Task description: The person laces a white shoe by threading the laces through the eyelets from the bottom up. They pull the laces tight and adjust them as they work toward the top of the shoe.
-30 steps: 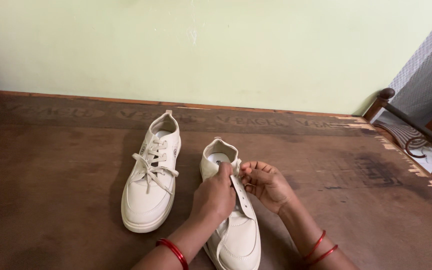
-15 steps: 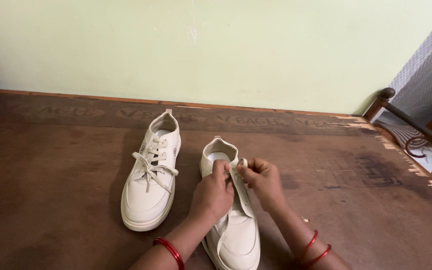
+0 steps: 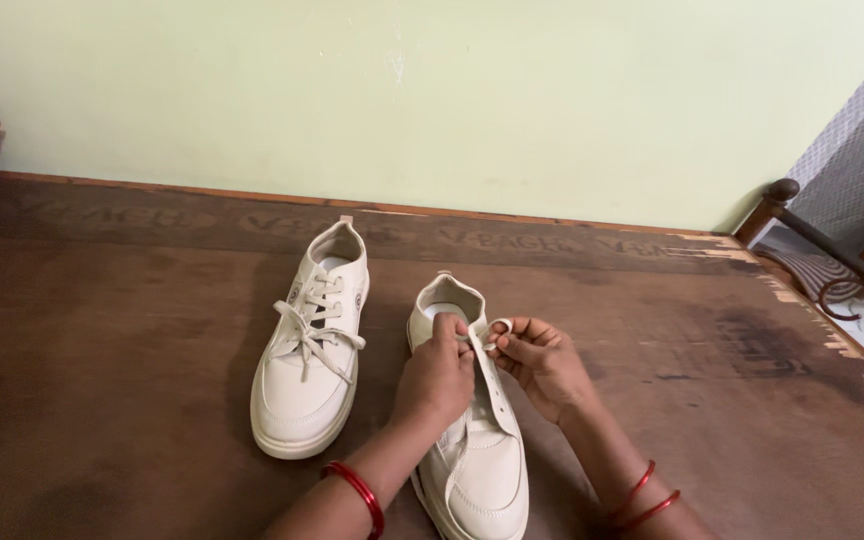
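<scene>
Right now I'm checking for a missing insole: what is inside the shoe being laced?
Inside the unlaced shoe a pale insole bearing a dark mark shows at the heel. Further forward, the left hand and tongue cover the interior.

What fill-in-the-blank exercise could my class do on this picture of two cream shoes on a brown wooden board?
1. The cream low-top shoe on the left has its lace tied in a ____.
2. Both hands, left hand and right hand, work at the cream shoe on the ____ of the pair.
3. Each wrist wears bangles coloured ____.
4. The shoes stand on a worn wooden board whose colour is ____.

Missing words: bow; right; red; brown
</scene>
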